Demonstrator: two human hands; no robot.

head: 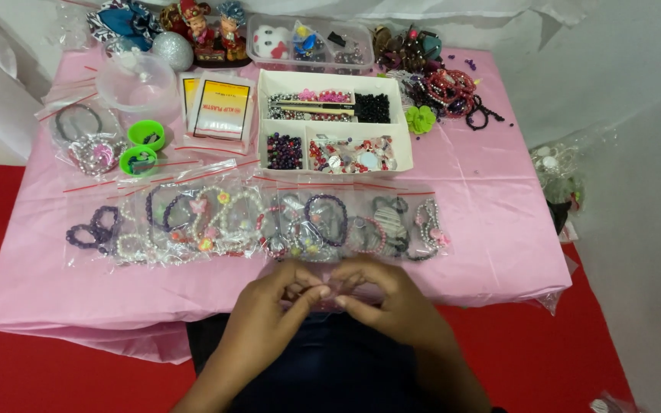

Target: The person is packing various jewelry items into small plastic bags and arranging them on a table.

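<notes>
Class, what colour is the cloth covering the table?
Pink; the cloth shows best in the head view.

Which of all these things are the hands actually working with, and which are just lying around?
In use:
left hand
right hand
small clear bag pinched between them

Lying about:
bagged bracelets
white bead tray
green cups
figurines
silver ball

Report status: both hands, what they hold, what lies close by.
Left hand and right hand pinched together on a small pinkish piece, too blurred to identify. Row of bagged bracelets just beyond. White bead tray farther back.
</notes>
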